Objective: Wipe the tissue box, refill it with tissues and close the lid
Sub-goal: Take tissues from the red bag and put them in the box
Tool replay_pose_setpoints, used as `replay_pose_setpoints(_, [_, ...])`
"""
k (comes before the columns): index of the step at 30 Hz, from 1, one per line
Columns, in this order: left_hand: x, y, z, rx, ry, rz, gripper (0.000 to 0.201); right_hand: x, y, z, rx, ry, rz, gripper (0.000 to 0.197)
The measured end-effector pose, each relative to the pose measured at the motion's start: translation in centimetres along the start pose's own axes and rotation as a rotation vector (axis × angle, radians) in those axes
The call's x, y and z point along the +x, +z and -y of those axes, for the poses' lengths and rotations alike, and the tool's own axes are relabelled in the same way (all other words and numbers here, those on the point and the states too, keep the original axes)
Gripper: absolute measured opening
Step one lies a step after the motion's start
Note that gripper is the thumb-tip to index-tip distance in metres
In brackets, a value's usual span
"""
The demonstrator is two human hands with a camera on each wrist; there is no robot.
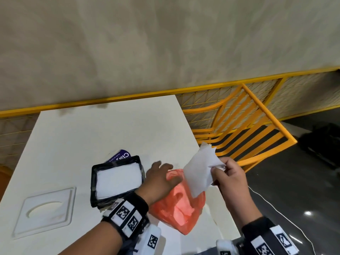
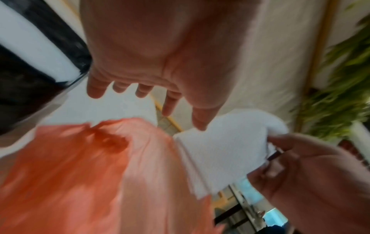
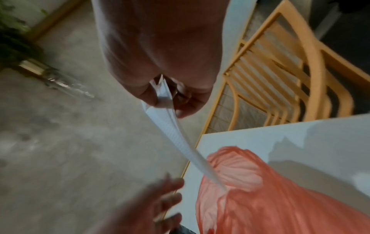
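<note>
A black tissue box (image 1: 93,179) stands open on the white table (image 1: 103,133), with a white stack of tissues (image 1: 118,178) inside. Its white lid (image 1: 46,210), with an oval slot, lies flat to the left. My right hand (image 1: 219,167) pinches a folded white tissue bundle (image 1: 199,172) above an orange plastic bag (image 1: 182,207). My left hand (image 1: 163,173) hovers over the bag's mouth with fingers spread and holds nothing. The left wrist view shows the spread fingers (image 2: 140,91), the bag (image 2: 80,174) and the tissue bundle (image 2: 224,152). The right wrist view shows the tissue bundle (image 3: 172,131) edge-on.
A purple printed pack (image 1: 120,155) lies behind the box. A yellow slatted chair (image 1: 244,126) stands past the table's right edge, against a yellow mesh railing (image 1: 202,96). A white cable (image 1: 272,205) runs over the dark floor at right.
</note>
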State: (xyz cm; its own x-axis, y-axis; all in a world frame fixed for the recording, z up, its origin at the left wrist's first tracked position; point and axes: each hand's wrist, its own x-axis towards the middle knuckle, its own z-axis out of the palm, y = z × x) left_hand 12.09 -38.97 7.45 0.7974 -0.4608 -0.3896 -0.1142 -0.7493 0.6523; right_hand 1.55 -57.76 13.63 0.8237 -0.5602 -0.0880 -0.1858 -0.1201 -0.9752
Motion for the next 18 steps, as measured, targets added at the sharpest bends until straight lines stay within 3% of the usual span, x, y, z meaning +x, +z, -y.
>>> replay_pose_setpoints(2, [-1.1,-2.3,-1.7,-0.308,0.027,-0.001,0.071,0.0,0.7,0.8,-0.138,-0.163,0.012,0.028])
replay_pose_setpoints(4, [-2.1,-4.3,-3.2,-0.747,-0.076,0.176,0.088,-0.2,2.3,1.7,-0.307,-0.364,0.069,0.031])
replay_pose_setpoints(7, [-3.3,-6.7,-3.9,-1.163,-0.135,0.357,0.079,-0.8,5.7,2.9,-0.469,-0.628,0.289,0.03])
replay_pose_setpoints(10, [-3.9,-7.8,-2.6,-1.272,-0.176,0.224,0.056,-1.7,9.0,3.5,-0.699,-0.771,0.516,0.036])
replay_pose_setpoints(13, [-4.5,-8.5,0.2,-1.259,-0.263,0.04,0.05,-2.6,10.7,4.1,-0.603,-0.763,0.629,0.029])
replay_pose_setpoints(16, [-5.3,-9.6,3.1,-1.285,-0.26,-0.005,0.034,-2.7,11.1,3.8,-0.319,-0.573,0.435,0.025])
replay_pose_setpoints(18, [-6.3,-10.6,4.6,-1.308,-0.272,-0.043,0.029,-1.5,11.4,3.4,-0.24,-0.348,0.305,0.04])
